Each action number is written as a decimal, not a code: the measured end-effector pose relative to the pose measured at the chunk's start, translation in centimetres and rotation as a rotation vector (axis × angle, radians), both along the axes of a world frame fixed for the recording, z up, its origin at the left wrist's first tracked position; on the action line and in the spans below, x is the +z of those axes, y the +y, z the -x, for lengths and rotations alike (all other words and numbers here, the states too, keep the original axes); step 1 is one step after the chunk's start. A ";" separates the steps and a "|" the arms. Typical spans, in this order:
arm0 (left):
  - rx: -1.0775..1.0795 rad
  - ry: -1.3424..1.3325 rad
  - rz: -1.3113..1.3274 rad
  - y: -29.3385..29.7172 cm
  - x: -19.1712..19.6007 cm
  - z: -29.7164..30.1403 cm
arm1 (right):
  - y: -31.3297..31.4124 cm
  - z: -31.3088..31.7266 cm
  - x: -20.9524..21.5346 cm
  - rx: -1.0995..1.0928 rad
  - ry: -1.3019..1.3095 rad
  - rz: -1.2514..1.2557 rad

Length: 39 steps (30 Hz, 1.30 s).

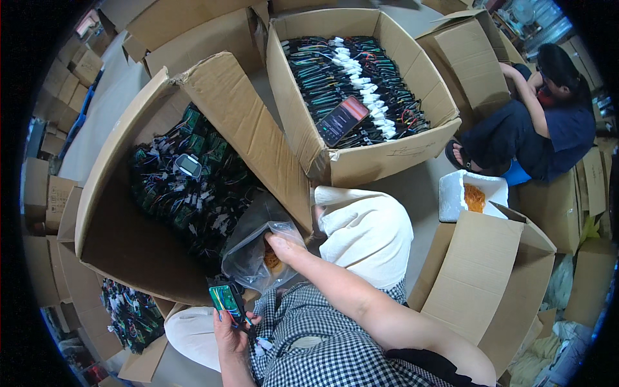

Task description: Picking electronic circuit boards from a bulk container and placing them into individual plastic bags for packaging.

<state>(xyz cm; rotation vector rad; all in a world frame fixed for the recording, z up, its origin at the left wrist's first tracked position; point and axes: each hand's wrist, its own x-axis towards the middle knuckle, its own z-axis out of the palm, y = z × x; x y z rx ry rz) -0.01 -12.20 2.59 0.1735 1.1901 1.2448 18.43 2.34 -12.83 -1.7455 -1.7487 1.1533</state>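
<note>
My left hand (230, 334) is closed round a small green circuit board (224, 298) in a dark frame. Wires and white connectors dangle from it beside my lap. My right hand (282, 248) reaches into a clear plastic bag (237, 259) lying against my lap. Inside the bag, by my fingers, is a bunch of orange-brown bands (272, 260), which look like rubber bands. The bag and hand hide my right fingertips. Just beyond, a tilted cardboard box (116, 226) holds a heap of wired circuit boards (193, 148), with a small device with a grey screen (188, 166) on top.
Ahead, an open carton (393, 158) holds rows of bundled wired units (316, 71), with a phone (343, 121) on them. At right stand a white foam box (452, 197) with orange bands and an open carton (474, 258). A person (554, 129) sits beyond. More boards (132, 316) lie left.
</note>
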 end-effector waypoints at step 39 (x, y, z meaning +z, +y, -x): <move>-0.095 -0.538 -0.428 -1.1 2.9 3.7 | -3.8 -1.8 15.2 1.063 1.605 0.418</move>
